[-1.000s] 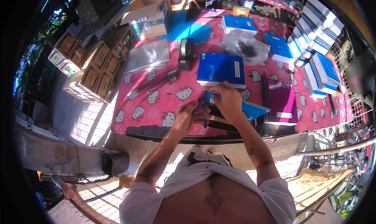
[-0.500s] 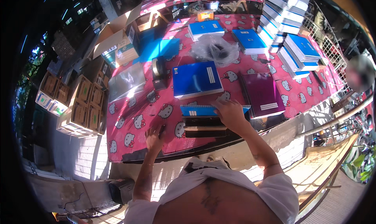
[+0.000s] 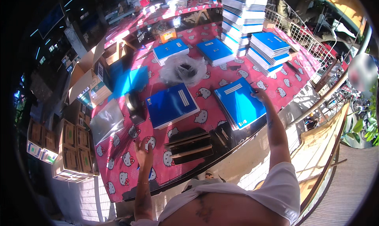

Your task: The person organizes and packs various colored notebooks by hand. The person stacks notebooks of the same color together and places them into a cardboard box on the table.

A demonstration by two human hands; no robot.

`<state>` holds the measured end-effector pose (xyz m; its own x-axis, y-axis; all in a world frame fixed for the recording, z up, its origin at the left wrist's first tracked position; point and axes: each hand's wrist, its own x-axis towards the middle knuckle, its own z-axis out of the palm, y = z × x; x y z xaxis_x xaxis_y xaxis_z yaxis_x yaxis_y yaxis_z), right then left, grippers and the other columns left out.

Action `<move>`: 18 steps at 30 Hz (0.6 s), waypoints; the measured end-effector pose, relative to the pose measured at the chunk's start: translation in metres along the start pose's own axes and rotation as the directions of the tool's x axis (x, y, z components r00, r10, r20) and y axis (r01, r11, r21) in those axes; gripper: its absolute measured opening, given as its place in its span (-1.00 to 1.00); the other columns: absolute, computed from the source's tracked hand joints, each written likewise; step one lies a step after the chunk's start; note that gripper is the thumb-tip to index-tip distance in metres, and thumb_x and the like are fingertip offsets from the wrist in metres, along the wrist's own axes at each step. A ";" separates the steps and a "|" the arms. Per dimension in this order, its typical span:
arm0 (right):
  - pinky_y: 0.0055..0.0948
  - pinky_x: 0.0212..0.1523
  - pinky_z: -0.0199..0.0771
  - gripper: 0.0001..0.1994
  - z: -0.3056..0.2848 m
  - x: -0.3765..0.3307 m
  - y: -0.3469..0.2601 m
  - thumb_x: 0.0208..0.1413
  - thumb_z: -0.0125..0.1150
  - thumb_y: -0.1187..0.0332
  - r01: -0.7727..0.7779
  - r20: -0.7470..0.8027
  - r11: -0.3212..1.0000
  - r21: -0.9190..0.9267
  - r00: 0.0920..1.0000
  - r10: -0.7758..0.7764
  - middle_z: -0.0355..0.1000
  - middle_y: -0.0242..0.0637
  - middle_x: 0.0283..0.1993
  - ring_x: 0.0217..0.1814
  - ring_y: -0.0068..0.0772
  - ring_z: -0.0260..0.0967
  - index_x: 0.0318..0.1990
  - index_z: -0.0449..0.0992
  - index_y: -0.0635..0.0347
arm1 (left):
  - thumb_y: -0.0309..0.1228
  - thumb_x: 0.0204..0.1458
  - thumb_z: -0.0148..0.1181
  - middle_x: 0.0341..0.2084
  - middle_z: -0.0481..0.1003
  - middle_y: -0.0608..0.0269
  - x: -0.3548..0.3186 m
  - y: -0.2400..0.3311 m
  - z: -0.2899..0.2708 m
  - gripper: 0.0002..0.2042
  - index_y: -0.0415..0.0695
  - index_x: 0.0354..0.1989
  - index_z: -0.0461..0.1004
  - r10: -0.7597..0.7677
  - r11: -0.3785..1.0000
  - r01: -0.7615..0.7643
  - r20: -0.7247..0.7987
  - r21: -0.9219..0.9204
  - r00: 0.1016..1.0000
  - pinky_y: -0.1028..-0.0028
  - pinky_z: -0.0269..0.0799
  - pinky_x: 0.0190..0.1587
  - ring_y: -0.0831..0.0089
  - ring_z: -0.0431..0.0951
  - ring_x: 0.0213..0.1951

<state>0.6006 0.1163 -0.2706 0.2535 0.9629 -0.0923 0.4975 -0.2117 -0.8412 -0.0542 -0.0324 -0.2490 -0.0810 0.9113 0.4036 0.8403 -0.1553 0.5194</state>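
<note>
My right hand [image 3: 259, 95] is at the right edge of a blue notebook [image 3: 241, 103], its fingers closed at that edge. This notebook lies flat on top of other notebooks at the right front of the table. My left hand [image 3: 144, 153] hovers over the pink tablecloth, fingers apart and holding nothing. A small blue object, perhaps a pen [image 3: 150, 173], shows beside the left wrist. Between my hands lies a dark slatted wooden piece [image 3: 189, 146] at the front edge. Beyond it rests a darker blue notebook stack [image 3: 173, 105].
A black tape dispenser [image 3: 134, 108] and clear plastic sheets [image 3: 106, 121] lie at left, near an open carton [image 3: 90, 82]. Crumpled plastic [image 3: 183, 70] sits mid-table. Further back are a tall notebook pile [image 3: 241, 20], a shorter pile [image 3: 269, 52] and an orange box [image 3: 168, 35].
The blue spiral notebook held upright over the wooden piece now lies flat at right, covering where the purple notebook was. My right hand moved right with it. The view has turned rightward.
</note>
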 end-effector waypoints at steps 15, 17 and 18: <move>-0.15 0.15 0.44 -0.45 0.059 -0.073 -0.076 0.01 0.43 0.11 -0.036 -0.395 0.874 -0.484 0.901 -0.182 0.41 -0.11 0.19 0.20 -0.05 0.41 0.18 0.50 -0.01 | -0.46 0.05 0.29 -0.10 0.54 -0.07 0.103 0.020 0.108 -0.65 -0.23 0.03 0.50 0.644 0.754 -0.656 0.192 0.002 0.741 0.19 0.43 0.14 0.00 0.52 0.04; -0.06 0.15 0.40 -0.46 0.094 -0.103 -0.093 0.04 0.38 0.12 0.272 -0.214 0.892 -0.361 0.907 -0.363 0.41 -0.13 0.17 0.21 0.01 0.38 0.21 0.46 -0.06 | -0.50 0.07 0.26 -0.12 0.56 -0.05 0.111 0.015 0.105 -0.70 -0.25 0.00 0.52 0.654 0.755 -0.651 0.169 -0.084 0.737 0.24 0.48 0.06 0.04 0.56 -0.02; -0.09 0.14 0.41 -0.47 0.113 -0.115 -0.104 0.04 0.38 0.14 0.355 -0.160 0.885 -0.303 0.896 -0.414 0.41 -0.13 0.16 0.20 0.01 0.39 0.20 0.47 -0.04 | -0.50 0.07 0.27 -0.13 0.58 -0.04 0.117 0.015 0.102 -0.73 -0.23 -0.03 0.55 0.577 0.817 -0.557 0.232 -0.150 0.783 0.26 0.49 -0.01 0.07 0.59 -0.05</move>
<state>0.4257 0.0469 -0.2326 0.1537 0.9238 0.3506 0.7812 0.1037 -0.6156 0.0035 0.1105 -0.2707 0.5457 0.7124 0.4413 0.6507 -0.6921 0.3125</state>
